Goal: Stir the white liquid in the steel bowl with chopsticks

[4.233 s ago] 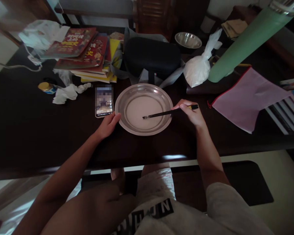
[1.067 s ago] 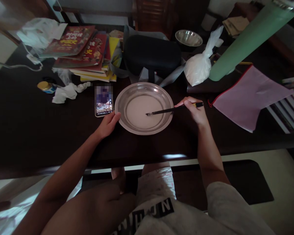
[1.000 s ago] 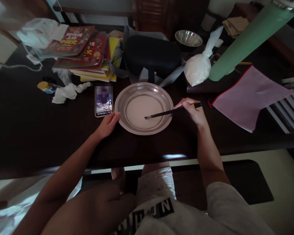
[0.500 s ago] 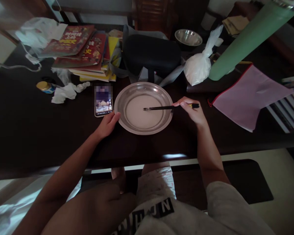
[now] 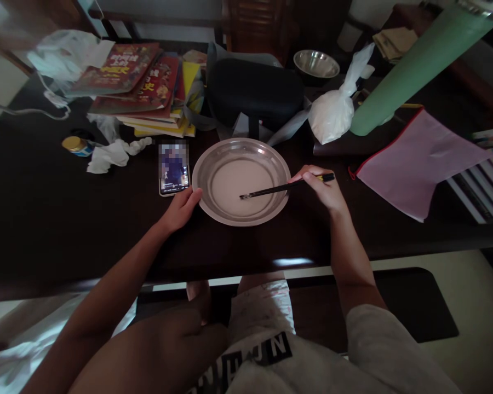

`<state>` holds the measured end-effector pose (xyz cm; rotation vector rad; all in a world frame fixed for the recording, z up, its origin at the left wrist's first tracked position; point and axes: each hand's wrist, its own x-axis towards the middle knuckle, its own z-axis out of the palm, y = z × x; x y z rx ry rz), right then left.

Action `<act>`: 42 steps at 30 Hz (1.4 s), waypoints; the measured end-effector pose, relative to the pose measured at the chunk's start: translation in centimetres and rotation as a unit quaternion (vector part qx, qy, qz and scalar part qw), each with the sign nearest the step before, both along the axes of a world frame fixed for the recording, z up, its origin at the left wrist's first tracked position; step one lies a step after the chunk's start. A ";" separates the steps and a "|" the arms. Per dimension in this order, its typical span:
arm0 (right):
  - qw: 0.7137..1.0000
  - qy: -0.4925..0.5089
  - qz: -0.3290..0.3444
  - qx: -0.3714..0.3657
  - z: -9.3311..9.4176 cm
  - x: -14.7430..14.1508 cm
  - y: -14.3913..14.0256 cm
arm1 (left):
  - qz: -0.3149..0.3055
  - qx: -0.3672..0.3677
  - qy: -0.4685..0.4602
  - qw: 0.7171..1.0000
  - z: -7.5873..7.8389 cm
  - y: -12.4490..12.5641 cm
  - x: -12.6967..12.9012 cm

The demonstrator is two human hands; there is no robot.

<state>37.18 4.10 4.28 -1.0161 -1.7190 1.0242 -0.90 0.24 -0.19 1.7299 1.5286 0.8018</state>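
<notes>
Centrally, the basin sat on the dark surface, between the person's two hands. The left hand had its grip clamped on the rim at the near left, thumb over the edge, the other fingers partly hidden. The right hand had its grip closed around the chopsticks, which slanted down over the basin's right rim, their tips above its pale middle; whether they touched bottom could not be told. Just beyond the left hand lay a phone, its screen lit. A black case stood behind the basin, with books to its left and a knotted white bag to its right, next to a green bottle.
</notes>
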 end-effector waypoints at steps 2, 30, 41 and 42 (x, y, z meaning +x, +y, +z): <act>1.000 -0.014 0.011 0.004 0.0 0.0 0.0 | -0.001 -0.001 0.001 1.000 0.0 0.0 0.0; 1.000 -0.005 0.015 0.004 -0.1 -0.1 0.0 | -0.004 0.000 -0.008 1.000 0.0 0.1 0.0; 1.000 -0.013 0.009 0.011 0.1 -0.1 0.0 | 0.001 0.004 0.002 1.000 0.1 0.0 0.1; 1.000 -0.011 -0.002 0.015 0.1 -0.1 0.0 | 0.001 0.005 0.001 1.000 0.1 0.0 0.1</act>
